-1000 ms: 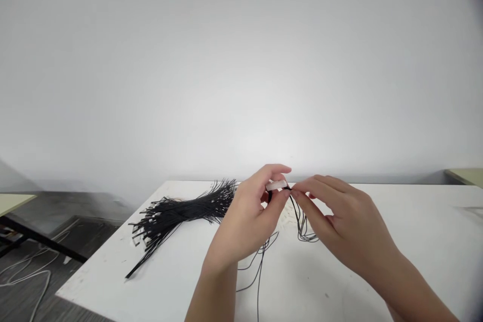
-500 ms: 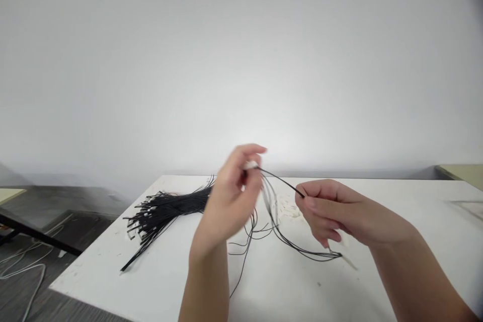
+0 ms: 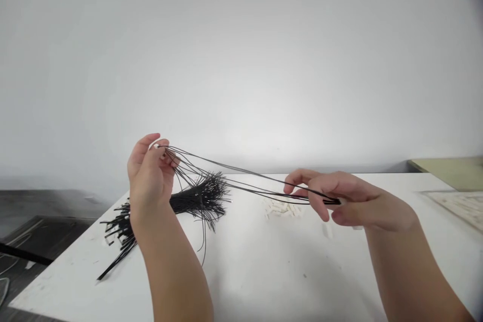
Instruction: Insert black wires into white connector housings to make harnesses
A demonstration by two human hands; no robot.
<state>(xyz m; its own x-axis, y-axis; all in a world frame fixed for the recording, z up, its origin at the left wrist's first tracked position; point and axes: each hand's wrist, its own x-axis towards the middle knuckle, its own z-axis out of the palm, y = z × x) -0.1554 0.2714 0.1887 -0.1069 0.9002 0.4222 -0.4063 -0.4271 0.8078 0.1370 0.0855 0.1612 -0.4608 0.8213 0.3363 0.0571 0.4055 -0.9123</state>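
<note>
Several thin black wires [image 3: 241, 170] stretch between my two hands above the white table [image 3: 260, 271]. On the left, my left hand [image 3: 151, 176] pinches their one end, and a small white piece shows at its fingertips. Across from it, my right hand [image 3: 350, 201] is closed on the wires' other end, where they gather into a dark bundle by the thumb. A big bundle of black wires [image 3: 196, 196] lies on the table behind my left forearm, its bare strands fanning to the right and white-tipped ends to the left.
A scatter of small white pieces [image 3: 283, 208] lies mid-table. At the right is a flat tray-like board [image 3: 456, 206] with pale contents, and a yellowish surface [image 3: 449, 168] beyond. The wall [image 3: 241, 60] rises behind the table. Dark floor with cables shows at lower left.
My left hand has moved left, drawing the wires from a loose, hanging loop into a nearly straight span. My right hand has shifted slightly right and now holds the gathered wire end by its thumb.
</note>
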